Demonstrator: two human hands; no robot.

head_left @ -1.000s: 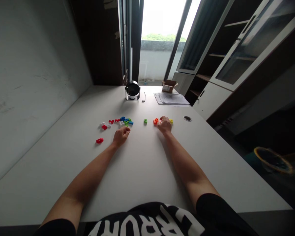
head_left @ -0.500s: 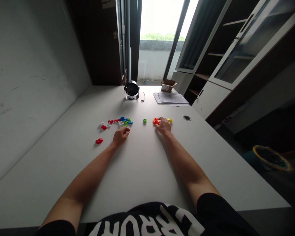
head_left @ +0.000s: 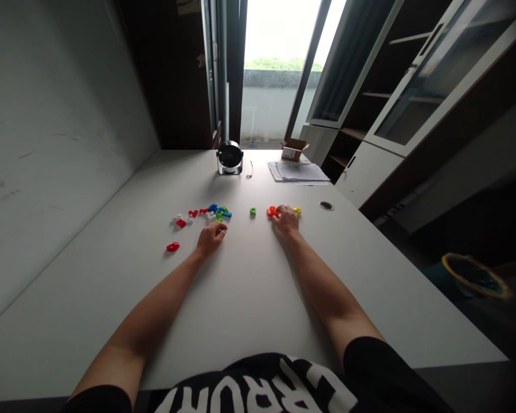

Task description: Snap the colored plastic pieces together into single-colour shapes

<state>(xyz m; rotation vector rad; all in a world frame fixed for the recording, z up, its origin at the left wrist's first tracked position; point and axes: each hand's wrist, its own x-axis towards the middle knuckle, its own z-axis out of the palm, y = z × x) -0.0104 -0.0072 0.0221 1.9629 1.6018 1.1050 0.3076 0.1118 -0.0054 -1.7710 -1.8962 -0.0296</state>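
My right hand (head_left: 286, 221) is at the orange pieces (head_left: 271, 211) on the worktop (head_left: 241, 298). It blocks my view, so I can't tell if it grips one, and I could bump the yellow piece (head_left: 297, 210). My left hand (head_left: 212, 238) is curled, maybe empty; I can't tell. Pushing it forward could scatter the colourful pile (head_left: 214, 209).

Orange pieces (head_left: 271, 211) to the right, a mixed heap (head_left: 218, 213) to the left

The orange pieces, small and glossy, lie bunched and partly hidden; a yellow piece (head_left: 297, 211) shows just to their right. A squarish green piece (head_left: 253, 212) with a darker middle lies alone between them and the heap. The heap mixes blue, green, white and red, its parts crowded together. Left of it, a blocky red piece (head_left: 180, 223) lies among white pieces (head_left: 190, 221). An elongated red piece (head_left: 172, 246) lies apart, nearer the person.
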